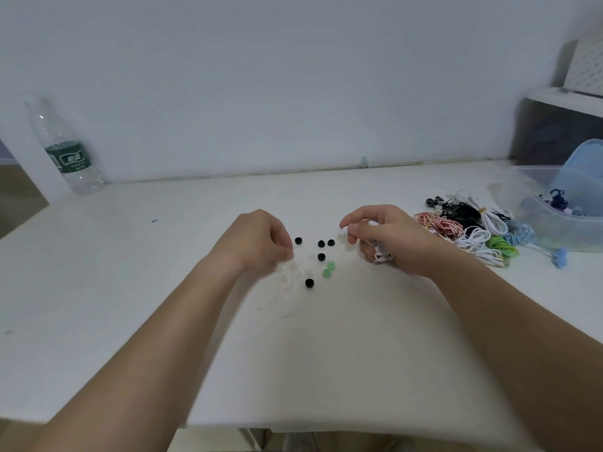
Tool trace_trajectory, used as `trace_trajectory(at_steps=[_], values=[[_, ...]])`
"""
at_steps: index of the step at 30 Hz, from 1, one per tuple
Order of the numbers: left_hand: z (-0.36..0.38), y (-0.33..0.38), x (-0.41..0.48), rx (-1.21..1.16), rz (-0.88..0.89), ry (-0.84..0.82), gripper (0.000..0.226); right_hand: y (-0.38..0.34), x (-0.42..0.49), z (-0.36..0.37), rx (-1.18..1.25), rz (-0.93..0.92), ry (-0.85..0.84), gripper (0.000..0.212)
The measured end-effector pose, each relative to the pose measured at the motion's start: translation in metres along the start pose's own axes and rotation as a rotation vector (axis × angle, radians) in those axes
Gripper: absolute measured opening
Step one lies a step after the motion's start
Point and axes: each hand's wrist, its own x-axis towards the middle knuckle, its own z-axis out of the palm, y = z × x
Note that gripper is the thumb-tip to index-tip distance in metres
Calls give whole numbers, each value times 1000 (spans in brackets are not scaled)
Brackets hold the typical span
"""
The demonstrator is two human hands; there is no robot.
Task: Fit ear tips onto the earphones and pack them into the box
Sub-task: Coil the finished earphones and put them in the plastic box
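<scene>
Two bare forearms reach in from six o'clock over a white table (130, 288). At centre the left hand (261, 243) hangs with its fingers curled down and bunched over a blurred scatter of pale ear tips (287, 272). Whether it has pinched one cannot be told. Just to its right, at about one o'clock from it, the right hand (388, 236) grips a bundled set of white earphones (380, 252), with thumb and forefinger pinching one bud (344, 230) out towards the left hand.

Between the hands lie five black ear tips (321, 244) and two green ear tips (330, 265), loose and apart from one another. A heap of coiled earphones (473, 230) in red-striped, black, white, green and blue sits at three o'clock, touching a clear plastic box (538, 216) with a blue lid (584, 171) leaning in it. A water bottle (65, 151) stands at ten o'clock against the wall.

The tips look tiny, soft and nearly weightless, likely to roll or squash. Each is probably best pinched lightly by its outer skirt and pressed on, with the bud held firmly by its hard body, not by the thin cord.
</scene>
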Motion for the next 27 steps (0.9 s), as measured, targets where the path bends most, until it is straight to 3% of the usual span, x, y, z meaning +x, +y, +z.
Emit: trace_trajectory(at_steps=[9,13,16,23,27], values=[[1,3,-2,52,-16,17,11,2,-2,-1,52,-23,23,11],[-10,10,-4,-43,45,129,11,2,-7,-2,51,-48,21,11],[-10,29,-3,-313,92,164,5,1,-11,-1,98,-69,36,10],[25,63,14,-1019,4,15,14,-11,-18,-2,254,-119,178,12],[36,63,16,-1246,-42,-78,17,-16,-21,-1,287,-123,231,12]])
